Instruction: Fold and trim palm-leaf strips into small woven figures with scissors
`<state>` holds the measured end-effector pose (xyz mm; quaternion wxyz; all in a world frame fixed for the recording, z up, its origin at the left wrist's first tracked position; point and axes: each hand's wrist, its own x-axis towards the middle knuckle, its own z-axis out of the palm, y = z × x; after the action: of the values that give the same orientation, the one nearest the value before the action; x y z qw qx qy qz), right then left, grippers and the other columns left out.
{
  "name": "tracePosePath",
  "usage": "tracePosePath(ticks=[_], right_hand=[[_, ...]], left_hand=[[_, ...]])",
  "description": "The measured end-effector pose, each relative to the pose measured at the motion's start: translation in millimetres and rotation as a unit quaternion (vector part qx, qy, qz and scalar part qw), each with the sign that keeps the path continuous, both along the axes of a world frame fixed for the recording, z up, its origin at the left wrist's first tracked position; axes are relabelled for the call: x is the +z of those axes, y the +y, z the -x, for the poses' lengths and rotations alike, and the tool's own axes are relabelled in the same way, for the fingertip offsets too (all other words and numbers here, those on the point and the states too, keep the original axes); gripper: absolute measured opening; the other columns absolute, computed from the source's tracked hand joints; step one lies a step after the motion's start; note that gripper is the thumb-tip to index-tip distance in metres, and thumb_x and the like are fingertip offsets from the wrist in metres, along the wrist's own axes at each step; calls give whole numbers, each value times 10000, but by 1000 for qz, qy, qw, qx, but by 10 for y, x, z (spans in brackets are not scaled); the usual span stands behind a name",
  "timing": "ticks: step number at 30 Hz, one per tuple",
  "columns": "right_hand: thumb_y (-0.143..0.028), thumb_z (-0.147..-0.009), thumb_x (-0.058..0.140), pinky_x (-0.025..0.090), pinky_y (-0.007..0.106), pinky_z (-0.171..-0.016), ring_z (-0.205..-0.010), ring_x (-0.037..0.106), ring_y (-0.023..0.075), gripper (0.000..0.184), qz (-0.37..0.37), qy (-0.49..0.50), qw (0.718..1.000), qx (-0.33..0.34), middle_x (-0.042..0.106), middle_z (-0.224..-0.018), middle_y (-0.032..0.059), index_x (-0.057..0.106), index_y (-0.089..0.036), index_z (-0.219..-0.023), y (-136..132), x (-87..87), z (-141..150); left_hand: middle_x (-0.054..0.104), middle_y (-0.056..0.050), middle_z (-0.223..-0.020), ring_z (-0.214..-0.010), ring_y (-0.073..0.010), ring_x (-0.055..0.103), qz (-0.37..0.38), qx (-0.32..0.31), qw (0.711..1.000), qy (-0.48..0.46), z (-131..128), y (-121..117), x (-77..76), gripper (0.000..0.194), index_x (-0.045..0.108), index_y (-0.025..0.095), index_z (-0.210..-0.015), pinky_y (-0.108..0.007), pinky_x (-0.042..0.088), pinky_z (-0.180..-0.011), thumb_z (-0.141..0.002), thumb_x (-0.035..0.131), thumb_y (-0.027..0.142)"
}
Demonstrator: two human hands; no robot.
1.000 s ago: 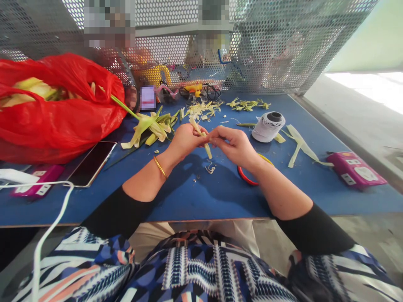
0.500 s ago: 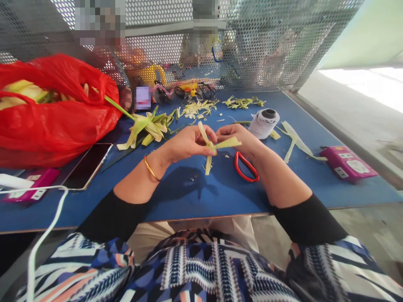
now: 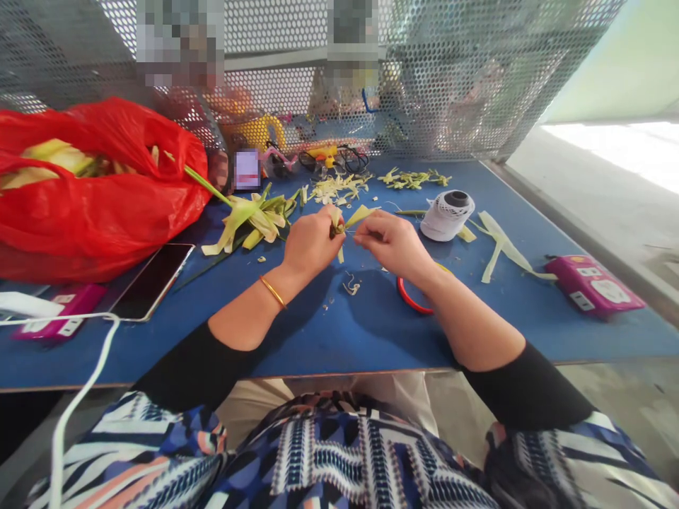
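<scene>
Gathering a husk bundle (image 3: 336, 222) in close

Half a second ago its strips (image 3: 362, 215) splayed openly in front of the right hand (image 3: 393, 244); now the left hand (image 3: 312, 242) wraps the bundle, fingers closed on it and hiding much of it, above the middle of the desk (image 3: 302, 346). The right fingers, pinched together just right of it, seem to grip a fine thread (image 3: 349, 231). I read this as a shift from arranging strips to handling thread. A thread cone (image 3: 447, 218) stands farther right.
</scene>
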<state>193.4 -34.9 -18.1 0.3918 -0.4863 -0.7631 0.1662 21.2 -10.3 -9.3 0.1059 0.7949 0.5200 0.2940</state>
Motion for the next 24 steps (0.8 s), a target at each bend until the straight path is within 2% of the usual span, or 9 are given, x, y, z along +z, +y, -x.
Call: tracePosePath(ticks=[4,8,13,16,19,21,22,24], right_hand=[[-152,-792,603,336,282,-639,-668,500,140,121,-2,-69,996,-53,639,-781,27,672,-186,-699,-12,-20,9],[-131,-785,572,371,280,-661,-688,539,150,152,18,-37,997,-58,665,-762,32,652,-183,-667,59,-74,-2],[-109,-770,566,423,271,-686,-733,594,150,165,123,50,989,-67,736,-821,38,618,-173,-628,172,-153,-14],[-104,-764,582,424,260,-653,-691,590,144,144,189,30,980,-53,730,-746,21,646,-167,-652,197,-188,-19],[-108,-775,600,432,247,-649,-704,613,141,134,223,1,975,-6,745,-780,20,650,-166,-665,196,-201,-22],[-110,-787,602,446,242,-669,-745,636,144,143,224,-8,974,23,757,-826,24,638,-168,-661,191,-197,-25],[-109,-789,603,453,243,-685,-768,645,146,148,221,-12,975,36,762,-849,25,631,-169,-656,189,-194,-27],[-107,-790,606,466,252,-725,-813,662,153,159,213,-16,975,57,772,-897,29,618,-173,-646,184,-186,-28]], left_hand=[[717,-119,-834,-834,-282,698,-32,1,992,121,-43,-89,-32,179,674,150,-1021,-334,439,-708,-891,552,160],[724,-174,-901,-849,-291,708,-78,-37,967,240,-94,-156,-47,275,662,116,-1078,-327,419,-650,-955,416,99],[727,-206,-923,-878,-289,719,-102,-73,937,326,-188,-271,-96,334,680,80,-1072,-318,456,-655,-955,368,47],[734,-197,-930,-904,-288,724,-73,-81,932,347,-208,-382,-129,326,680,79,-1124,-325,490,-689,-948,406,59],[746,-185,-1005,-955,-314,720,-5,-82,945,315,-119,-444,-109,305,673,97,-1182,-351,517,-731,-934,559,231],[763,-141,-1029,-961,-303,722,62,-73,968,233,10,-409,-68,379,683,142,-1185,-346,526,-759,-884,648,370],[774,-103,-1016,-934,-276,729,105,-64,977,173,87,-367,-48,357,695,170,-1167,-332,526,-766,-876,651,374],[783,-63,-956,-838,-209,735,176,-58,982,47,238,-253,-25,260,730,185,-1041,-289,524,-735,-933,538,324]])
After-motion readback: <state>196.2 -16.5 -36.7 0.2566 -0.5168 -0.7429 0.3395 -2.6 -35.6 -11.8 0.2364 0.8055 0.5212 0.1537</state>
